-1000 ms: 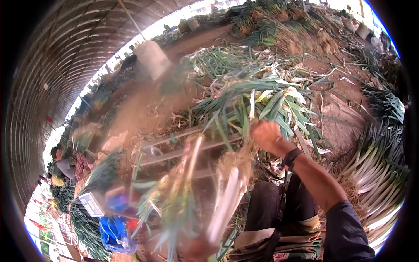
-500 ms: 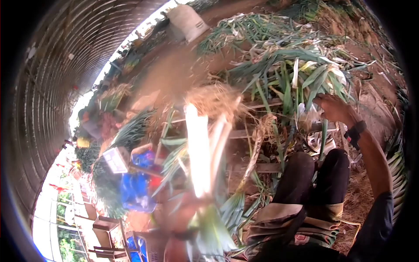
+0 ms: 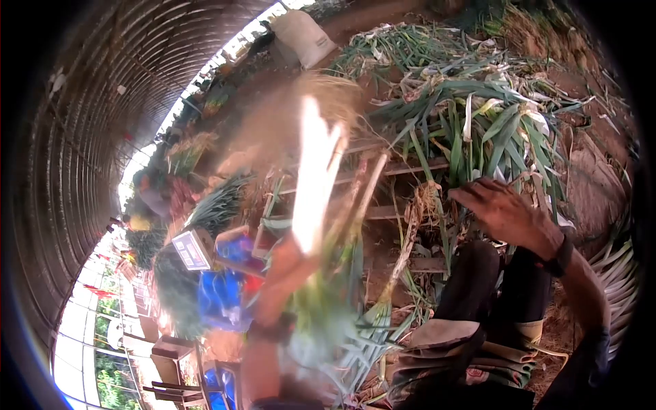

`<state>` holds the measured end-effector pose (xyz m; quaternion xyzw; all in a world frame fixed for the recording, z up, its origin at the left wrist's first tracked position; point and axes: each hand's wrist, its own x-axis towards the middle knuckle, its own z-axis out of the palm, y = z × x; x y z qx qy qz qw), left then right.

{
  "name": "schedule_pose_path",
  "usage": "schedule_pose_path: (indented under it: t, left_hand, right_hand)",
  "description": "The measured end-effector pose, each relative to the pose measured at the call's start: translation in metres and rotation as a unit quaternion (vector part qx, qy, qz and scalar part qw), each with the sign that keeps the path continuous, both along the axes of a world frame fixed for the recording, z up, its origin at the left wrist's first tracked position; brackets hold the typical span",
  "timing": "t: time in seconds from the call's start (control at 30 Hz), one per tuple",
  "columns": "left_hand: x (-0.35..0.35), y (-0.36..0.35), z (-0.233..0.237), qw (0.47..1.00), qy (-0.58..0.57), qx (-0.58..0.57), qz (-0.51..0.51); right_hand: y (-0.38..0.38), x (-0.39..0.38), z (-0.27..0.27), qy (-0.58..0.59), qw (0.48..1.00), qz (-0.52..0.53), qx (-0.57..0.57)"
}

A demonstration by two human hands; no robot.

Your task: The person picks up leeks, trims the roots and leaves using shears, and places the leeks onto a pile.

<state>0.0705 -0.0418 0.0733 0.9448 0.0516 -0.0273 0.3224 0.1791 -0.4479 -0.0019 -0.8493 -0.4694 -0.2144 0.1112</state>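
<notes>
My left hand (image 3: 290, 263), smeared by motion, is closed around leeks (image 3: 314, 181) just below their bright white stems. The stringy roots point up and the green leaves hang below the hand. Loose in the air over my knees, my right hand (image 3: 502, 213) has its fingers stretched to the left, and nothing shows in it. Behind it lies a heap of leek leaves (image 3: 499, 130) on a wooden slatted frame (image 3: 403, 169). More leeks with pale stems (image 3: 369, 191) stand just right of the held ones.
A white sack (image 3: 304, 37) stands at the back. To the left are a box with a printed label (image 3: 191, 250), blue plastic bags (image 3: 222, 301) and a wooden chair (image 3: 174, 348). A curved ribbed roof (image 3: 89, 137) spans the left. White stems (image 3: 618, 280) lie at far right.
My left hand has lifted the leeks upward. My right hand has drawn back from the leaf heap, down and left towards my knees. The view has shifted slightly.
</notes>
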Motion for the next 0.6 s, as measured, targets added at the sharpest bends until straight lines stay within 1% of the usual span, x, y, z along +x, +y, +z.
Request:
schedule_pose_path:
  t: [0.07,0.1,0.13,0.2,0.23,0.27,0.3,0.33,0.37,0.4,0.43,0.47,0.5,0.57,0.6]
  left_hand:
    - [0.014,-0.008,-0.003,0.987,0.021,0.16,-0.025]
    - [0.019,-0.019,-0.011,0.981,0.01,0.196,0.006]
    - [0.017,-0.03,-0.017,0.963,-0.028,0.269,-0.004]
    - [0.018,-0.052,-0.026,0.927,-0.101,0.353,-0.072]
    - [0.019,-0.057,-0.041,0.894,-0.154,0.409,-0.095]
    - [0.013,-0.077,-0.032,0.863,-0.212,0.438,-0.134]
    - [0.014,-0.089,-0.034,0.86,-0.2,0.443,-0.16]
    - [0.016,-0.098,-0.038,0.855,-0.186,0.447,-0.186]
    - [0.016,-0.106,-0.043,0.827,-0.266,0.447,-0.212]
    - [0.014,-0.116,-0.054,0.81,-0.258,0.483,-0.209]
    - [0.014,-0.125,-0.059,0.824,-0.273,0.444,-0.224]
    - [0.013,-0.131,-0.061,0.836,-0.285,0.403,-0.239]
    - [0.012,-0.134,-0.064,0.833,-0.297,0.401,-0.237]
    - [0.015,-0.147,-0.073,0.829,-0.332,0.378,-0.245]
    - [0.012,-0.151,-0.067,0.843,-0.334,0.323,-0.27]
  right_hand:
    - [0.021,-0.011,0.024,-0.041,0.999,0.019,0.009]
    - [0.029,-0.016,0.034,-0.062,0.998,0.027,0.012]
    - [0.038,-0.017,0.033,-0.072,0.997,0.03,-0.006]
    - [0.058,-0.018,0.022,-0.211,0.977,0.012,-0.022]
    - [0.067,-0.021,0.024,-0.226,0.973,0.004,-0.036]
    - [0.074,-0.025,0.027,-0.239,0.97,-0.005,-0.051]
    - [0.075,-0.027,0.03,-0.229,0.969,-0.028,-0.091]
    - [0.074,-0.025,0.034,-0.258,0.959,-0.022,-0.118]
    - [0.072,-0.023,0.03,-0.214,0.966,-0.005,-0.144]
    - [0.072,-0.02,0.023,-0.169,0.971,0.012,-0.168]
    - [0.071,-0.015,0.012,-0.097,0.969,0.012,-0.225]
    - [0.065,-0.009,-0.008,-0.074,0.98,0.042,-0.181]
    - [0.053,-0.004,-0.034,-0.049,0.987,0.068,-0.137]
    - [0.037,-0.017,-0.033,-0.041,0.995,0.071,-0.06]
    - [0.029,-0.021,-0.033,-0.037,0.996,0.074,-0.021]
